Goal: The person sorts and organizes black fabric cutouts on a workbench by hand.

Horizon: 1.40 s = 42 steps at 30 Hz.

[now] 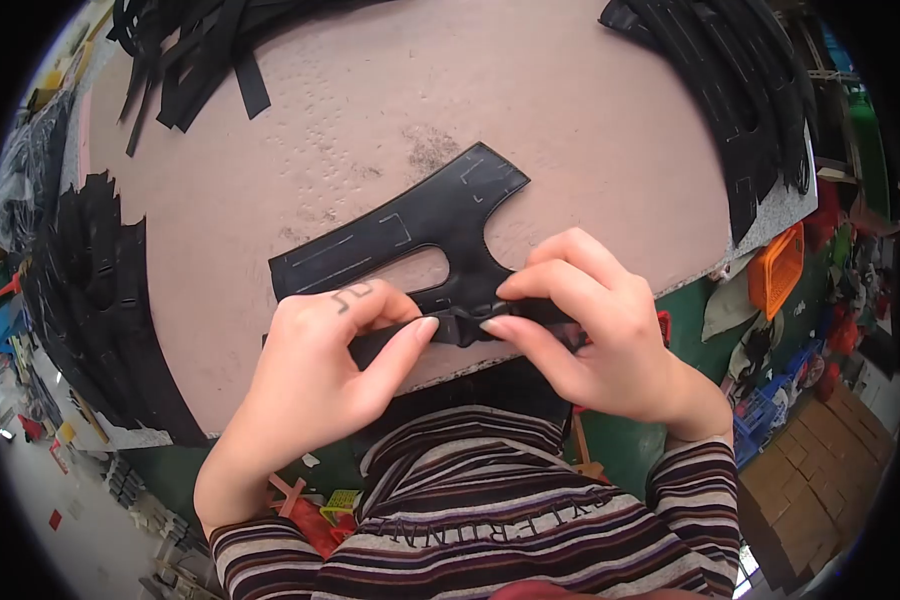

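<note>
A black leather-like piece (430, 225) lies flat on the table in front of me, with a long slot, a curved cut-out and pale chalk-like marks on it. Along its near edge, a black strap (457, 328) is pinched between my hands. My left hand (320, 350) grips it between thumb and bent fingers. Thumb and index finger of my right hand (610, 325) pinch the same strap a little farther right, beside a small dark bump or fold. Whether the strap is joined to the larger piece cannot be made out, as my fingers cover part of both.
Black strips (210, 60) lie in a heap at the far left of the worn pinkish table (610, 150). More black pieces are stacked at the left edge (105, 300) and the far right (725, 90). Beyond the right edge are an orange basket (778, 270) and cardboard (820, 480).
</note>
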Tool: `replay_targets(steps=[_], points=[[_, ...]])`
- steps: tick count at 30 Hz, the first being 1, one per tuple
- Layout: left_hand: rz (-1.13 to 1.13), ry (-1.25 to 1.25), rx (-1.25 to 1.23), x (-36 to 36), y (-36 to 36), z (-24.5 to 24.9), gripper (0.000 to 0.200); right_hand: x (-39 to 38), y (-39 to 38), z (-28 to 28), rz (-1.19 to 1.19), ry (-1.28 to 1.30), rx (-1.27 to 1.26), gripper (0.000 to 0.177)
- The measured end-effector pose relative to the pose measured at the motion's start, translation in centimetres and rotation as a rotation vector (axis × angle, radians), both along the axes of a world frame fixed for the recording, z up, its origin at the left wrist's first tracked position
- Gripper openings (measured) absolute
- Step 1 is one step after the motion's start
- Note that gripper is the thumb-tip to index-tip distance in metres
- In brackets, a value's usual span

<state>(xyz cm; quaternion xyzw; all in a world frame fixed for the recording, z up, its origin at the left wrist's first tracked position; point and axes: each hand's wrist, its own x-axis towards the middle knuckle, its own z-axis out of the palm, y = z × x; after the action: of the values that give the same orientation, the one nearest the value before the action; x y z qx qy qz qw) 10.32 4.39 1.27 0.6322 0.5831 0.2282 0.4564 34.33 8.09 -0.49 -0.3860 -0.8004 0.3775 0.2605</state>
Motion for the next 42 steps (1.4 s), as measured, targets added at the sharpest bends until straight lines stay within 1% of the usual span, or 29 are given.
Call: replay_targets(steps=[3,7,9,12,15,18,19,20,22,23,25,28,29,30,33,36,37,40,42], points=[[-0.041,0.051,0.021,0.1,0.3,-1.0,0.013,-0.2,0.2,-0.4,0.010,-0.115,0.006,0.023],[-0.040,0.061,0.036,0.3,0.2,-1.4,0.013,-0.1,0.2,-0.7,0.021,-0.126,0.030,0.025],[-0.047,0.062,-0.003,0.1,0.3,-1.3,0.013,-0.1,0.3,-0.8,0.030,-0.130,0.042,0.027],[-0.037,0.079,-0.005,0.2,0.2,-1.4,0.013,0.1,0.2,-0.3,0.041,-0.238,0.031,0.032],[-0.024,0.096,-0.009,0.3,0.1,-1.4,0.012,0.1,0.6,0.0,0.076,-0.328,0.225,0.026],[-0.017,0.089,-0.008,0.4,0.1,-1.6,0.012,0.3,-0.4,-1.4,0.077,-0.238,0.513,0.023],[-0.015,0.085,-0.004,0.4,0.0,-1.6,0.012,0.4,-1.4,-2.2,0.076,-0.177,0.594,0.015],[-0.015,0.086,0.000,0.4,0.0,-1.7,0.012,0.5,-1.9,-2.1,0.147,-0.208,0.659,0.008],[-0.016,0.089,0.011,0.5,-0.1,-1.8,0.012,0.5,-2.2,-2.2,0.296,-0.226,0.722,0.014],[-0.020,0.105,0.019,0.6,-0.1,-1.8,0.013,0.3,-2.3,-2.5,0.331,-0.285,0.739,0.007],[-0.029,0.140,0.033,0.7,-0.2,-1.6,0.015,0.0,-2.5,-3.2,0.296,-0.330,0.752,0.005],[0.023,0.321,0.062,0.0,-1.4,-0.4,0.018,-0.2,-2.4,-3.3,0.283,-0.348,0.748,0.001],[0.079,0.312,0.066,-0.7,-1.9,0.1,0.020,-0.2,-2.4,-3.4,0.279,-0.345,0.749,0.001],[0.132,0.297,-0.001,-1.3,-2.2,0.8,0.018,-0.2,-2.4,-3.5,0.278,-0.339,0.749,0.000],[0.240,0.176,-0.103,-3.2,-2.9,0.0,0.016,-0.9,-2.8,-3.7,0.220,-0.320,0.754,0.010],[0.278,0.174,-0.104,-3.4,-3.0,-0.7,0.017,-1.5,-3.1,-4.0,0.189,-0.326,0.768,0.020],[0.245,0.178,-0.086,-3.5,-2.8,-0.8,0.017,-1.6,-3.1,-4.0,0.189,-0.332,0.779,0.023],[0.249,0.178,-0.087,-3.4,-2.7,-0.8,0.017,-2.0,-3.2,-3.7,0.211,-0.423,0.815,0.028],[0.194,0.201,-0.037,-3.5,-2.7,-0.9,0.017,-2.5,-3.3,-3.4,0.221,-0.486,0.853,0.031]])
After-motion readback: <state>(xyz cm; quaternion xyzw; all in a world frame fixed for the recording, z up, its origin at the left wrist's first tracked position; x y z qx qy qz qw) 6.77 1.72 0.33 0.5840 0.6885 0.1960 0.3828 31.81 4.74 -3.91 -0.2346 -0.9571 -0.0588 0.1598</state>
